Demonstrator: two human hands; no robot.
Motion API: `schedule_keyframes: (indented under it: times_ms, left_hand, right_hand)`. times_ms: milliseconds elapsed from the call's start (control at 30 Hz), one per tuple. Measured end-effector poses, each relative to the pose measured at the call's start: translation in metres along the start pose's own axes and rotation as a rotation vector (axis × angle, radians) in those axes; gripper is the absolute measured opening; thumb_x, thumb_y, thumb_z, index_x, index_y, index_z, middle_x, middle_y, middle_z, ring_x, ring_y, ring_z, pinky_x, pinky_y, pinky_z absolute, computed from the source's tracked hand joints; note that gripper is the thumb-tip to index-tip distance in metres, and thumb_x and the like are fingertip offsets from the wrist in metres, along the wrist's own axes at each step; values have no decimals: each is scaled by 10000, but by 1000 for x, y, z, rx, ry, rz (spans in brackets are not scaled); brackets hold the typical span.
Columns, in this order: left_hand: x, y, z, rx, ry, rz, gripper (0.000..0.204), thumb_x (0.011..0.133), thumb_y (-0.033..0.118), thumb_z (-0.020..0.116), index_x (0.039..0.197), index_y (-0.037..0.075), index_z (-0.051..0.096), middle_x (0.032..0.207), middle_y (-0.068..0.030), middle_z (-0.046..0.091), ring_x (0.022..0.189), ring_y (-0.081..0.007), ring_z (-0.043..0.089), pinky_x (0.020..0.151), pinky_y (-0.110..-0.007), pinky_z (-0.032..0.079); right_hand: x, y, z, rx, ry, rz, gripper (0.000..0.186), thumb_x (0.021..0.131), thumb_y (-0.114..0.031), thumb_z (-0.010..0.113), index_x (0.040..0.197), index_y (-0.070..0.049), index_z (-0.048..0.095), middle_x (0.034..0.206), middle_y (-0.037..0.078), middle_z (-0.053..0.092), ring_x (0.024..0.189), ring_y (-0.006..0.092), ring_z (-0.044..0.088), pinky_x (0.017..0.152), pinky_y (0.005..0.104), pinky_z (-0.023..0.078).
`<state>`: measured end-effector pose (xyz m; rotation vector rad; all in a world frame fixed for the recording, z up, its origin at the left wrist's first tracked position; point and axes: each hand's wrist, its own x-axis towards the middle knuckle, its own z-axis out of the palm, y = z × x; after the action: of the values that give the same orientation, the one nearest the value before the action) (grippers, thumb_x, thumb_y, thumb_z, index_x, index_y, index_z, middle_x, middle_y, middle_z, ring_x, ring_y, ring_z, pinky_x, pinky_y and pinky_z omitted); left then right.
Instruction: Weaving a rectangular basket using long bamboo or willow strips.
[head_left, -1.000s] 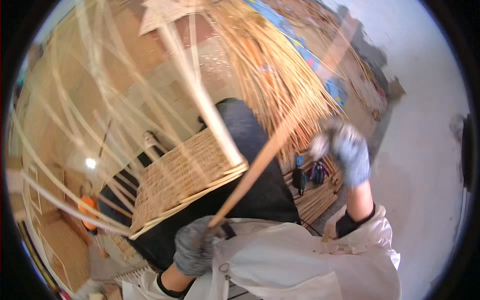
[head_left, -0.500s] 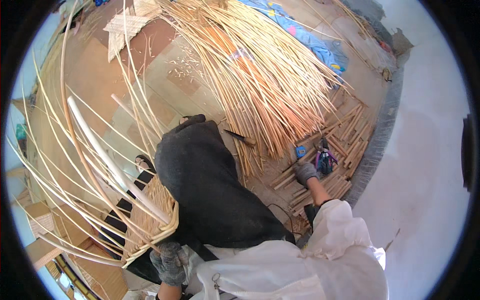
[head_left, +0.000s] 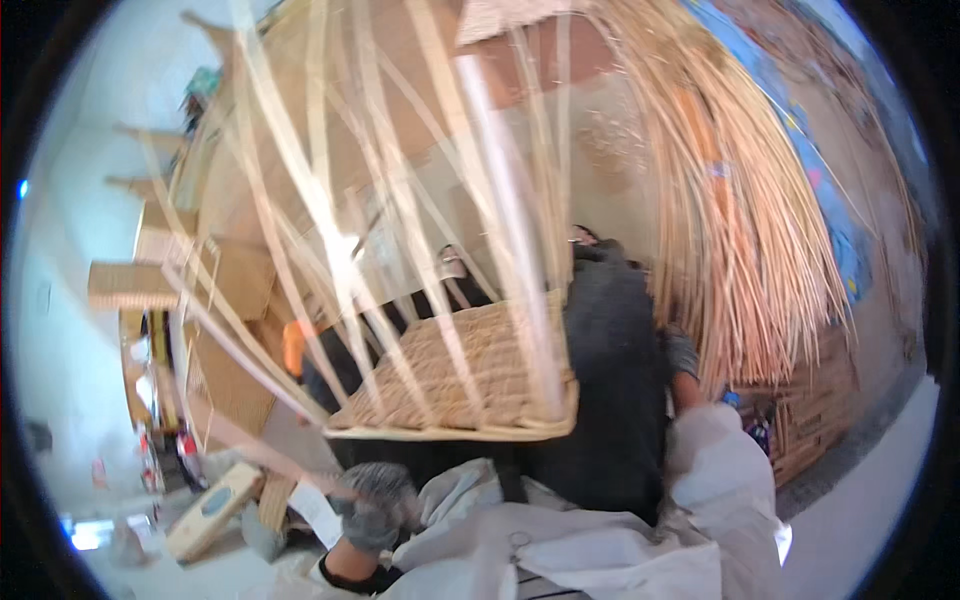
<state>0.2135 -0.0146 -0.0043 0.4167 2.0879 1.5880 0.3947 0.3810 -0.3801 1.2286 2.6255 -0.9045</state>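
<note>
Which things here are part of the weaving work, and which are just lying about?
In the work: woven basket base with upright cane stakes, loose cane bundle, gloved left hand by the base's rim.

Lying about: wooden block, flat woven panel, blue sheet.

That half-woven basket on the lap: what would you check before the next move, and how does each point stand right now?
1. Left hand gloved and near the woven base: ok, it sits just below the base's front edge.
2. Left hand's grip on a strand: cannot tell, the picture is blurred.
3. Right hand in sight: not ok, mostly hidden behind the dark trouser leg.
4. Upright stakes standing free of the base: ok, they fan upward.
5. Spare cane bundle close by: ok, lying at the right.
</note>
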Motion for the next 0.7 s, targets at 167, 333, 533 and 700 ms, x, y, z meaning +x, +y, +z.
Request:
schedule_keyframes:
  times_ms: [167, 333, 533, 700]
  left_hand:
    - [13, -10, 0, -114, -6, 81, 468, 847, 472, 426, 814, 23, 552, 647, -69, 548, 491, -112, 455, 435, -214, 350]
    - [20, -13, -2, -314, 229, -204, 299, 864, 293, 488, 896, 7, 568, 681, -39, 557, 457, -42, 387, 393, -165, 286]
    - [41, -19, -21, -392, -10, -501, 293, 826, 291, 552, 764, 8, 598, 615, -38, 549, 450, -43, 405, 373, -179, 299]
    - [35, -31, -15, -230, -15, -68, 288, 832, 275, 539, 840, -4, 610, 668, -58, 601, 517, -59, 444, 468, -184, 350]
  right_hand:
    - [-100, -104, -159, 144, 599, -30, 252, 735, -92, 478, 962, -2, 542, 940, 188, 554, 869, 307, 540, 786, 360, 418]
    - [-217, -180, -287, 587, 715, -248, 318, 819, -249, 395, 933, 13, 535, 908, 159, 549, 826, 283, 521, 777, 365, 389]
    - [-251, -232, -280, -448, 517, -264, 303, 748, -317, 476, 858, -45, 551, 795, 98, 572, 712, 211, 546, 709, 366, 415]
    - [-227, -277, -262, -30, 512, -355, 261, 629, -180, 624, 852, -66, 550, 693, 87, 574, 604, 195, 569, 570, 300, 462]
